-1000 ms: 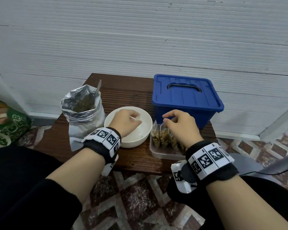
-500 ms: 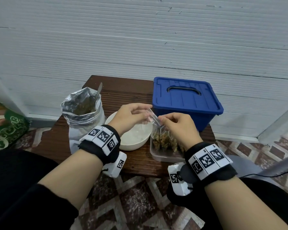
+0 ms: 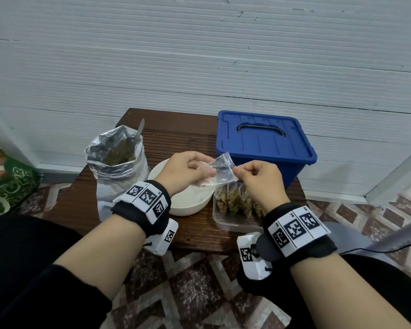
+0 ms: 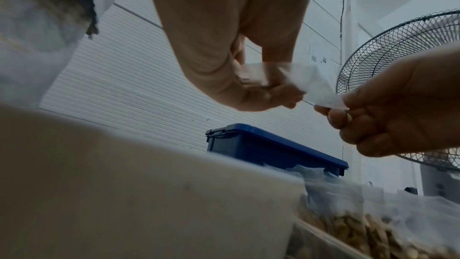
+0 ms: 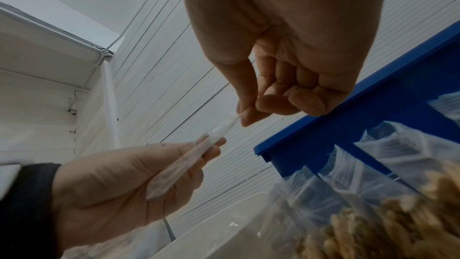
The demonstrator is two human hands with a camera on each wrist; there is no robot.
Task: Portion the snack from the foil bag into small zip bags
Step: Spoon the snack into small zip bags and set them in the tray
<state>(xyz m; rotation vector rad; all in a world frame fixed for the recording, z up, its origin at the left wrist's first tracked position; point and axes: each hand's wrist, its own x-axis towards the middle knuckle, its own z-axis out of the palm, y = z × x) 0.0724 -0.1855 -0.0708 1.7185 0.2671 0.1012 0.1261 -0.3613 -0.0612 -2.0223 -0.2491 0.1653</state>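
Zip bag (image 3: 220, 169): empty and clear, held in the air just above the white bowl (image 3: 163, 205), between the two hands.
Long axis: runs hand to hand, tilted, one corner up toward the blue box (image 3: 263, 143).
Left hand (image 3: 188, 169): thumb and fingers pinch the bag's left part.
Right hand (image 3: 259, 179): fingers curled, pinching the bag's right edge.
Foil bag (image 3: 115, 160): open, left of the bowl, nearer the left hand; spoon handle (image 3: 139, 131) stands in it.
Filled bags (image 3: 237, 200): in a clear tray right of the bowl.
Next, likely: part the bag's mouth.
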